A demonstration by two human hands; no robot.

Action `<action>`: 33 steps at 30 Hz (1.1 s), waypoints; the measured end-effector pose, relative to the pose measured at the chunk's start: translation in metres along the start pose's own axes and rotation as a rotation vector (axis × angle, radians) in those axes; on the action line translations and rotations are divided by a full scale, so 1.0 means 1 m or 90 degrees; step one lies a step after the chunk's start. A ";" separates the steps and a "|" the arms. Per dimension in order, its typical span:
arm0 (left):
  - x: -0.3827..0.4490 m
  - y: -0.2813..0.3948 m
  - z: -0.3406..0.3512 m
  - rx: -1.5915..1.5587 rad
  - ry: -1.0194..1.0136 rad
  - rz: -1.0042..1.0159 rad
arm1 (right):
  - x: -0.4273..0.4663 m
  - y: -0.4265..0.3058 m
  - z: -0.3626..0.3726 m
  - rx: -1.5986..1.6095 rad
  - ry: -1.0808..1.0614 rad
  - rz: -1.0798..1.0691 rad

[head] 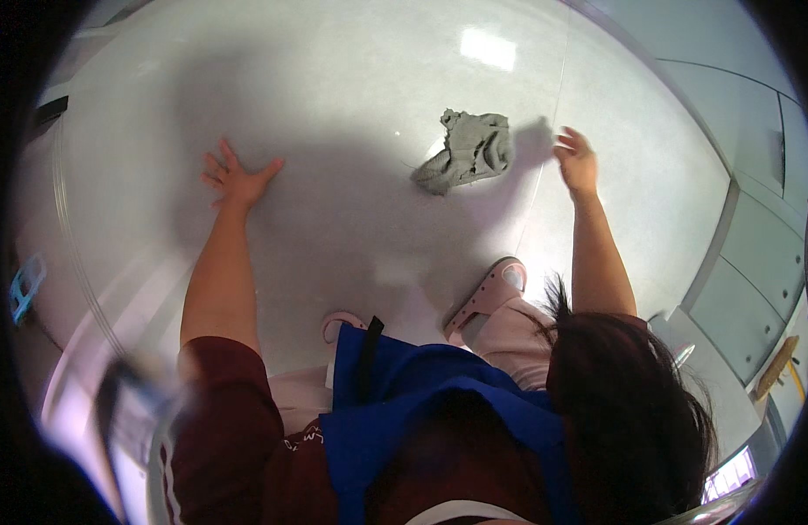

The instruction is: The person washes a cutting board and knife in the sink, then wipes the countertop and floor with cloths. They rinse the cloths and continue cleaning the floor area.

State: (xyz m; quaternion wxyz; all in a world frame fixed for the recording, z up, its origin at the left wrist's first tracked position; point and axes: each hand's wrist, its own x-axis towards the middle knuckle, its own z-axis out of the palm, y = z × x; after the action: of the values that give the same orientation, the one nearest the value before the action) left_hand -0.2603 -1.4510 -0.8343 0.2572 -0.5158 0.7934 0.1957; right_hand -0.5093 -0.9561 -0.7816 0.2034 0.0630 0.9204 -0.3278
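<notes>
A crumpled grey-green cloth (479, 147) with ragged edges lies on the pale, smooth floor (351, 85) in front of me. To its left, my left hand (240, 180) is spread wide and holds nothing. My right hand (578, 163) is to the right of the cloth, apart from it, with its fingers partly bent and somewhat blurred. Nothing shows in the right hand's grasp.
Light-coloured cabinets (738, 279) line the right side. My pink clog (489, 295) rests on the floor below the cloth. A blue plastic object (27, 289) is at the far left. A brown brush-like object (776, 367) is at the far right.
</notes>
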 end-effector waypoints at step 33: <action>-0.014 -0.034 0.002 -0.021 -0.029 0.000 | -0.165 -0.144 0.240 -0.463 -0.412 -0.413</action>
State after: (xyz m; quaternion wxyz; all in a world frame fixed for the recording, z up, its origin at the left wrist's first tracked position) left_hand -0.2239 -1.4529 -0.8286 0.2667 -0.5153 0.7840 0.2207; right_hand -0.3152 -1.2157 -0.7982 0.3720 -0.3990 0.8372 -0.0385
